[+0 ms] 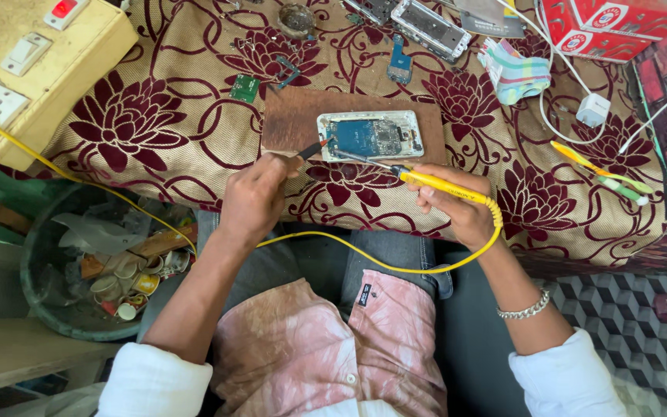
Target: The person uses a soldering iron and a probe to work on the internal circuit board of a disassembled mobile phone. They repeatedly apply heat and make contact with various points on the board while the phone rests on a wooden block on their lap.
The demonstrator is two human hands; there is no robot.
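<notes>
Two hands at an opened phone

An opened phone (370, 135) is laid on a brown board (287, 116) on the cloth-covered worktop (156, 131). A yellow soldering iron (438, 184) is gripped by the right hand (457, 205), its tip held at the phone. A small dark tool (312, 149) is pinched in the closed left hand (255, 197).

Red box (615, 27), white charger (593, 110), green circuit board (245, 88), scrap-filled bin (40, 301)

right hand (457, 207) gripping yellow soldering iron (434, 182), tip on opened phone (370, 136), left hand (255, 194) holding probe (312, 150)
</notes>
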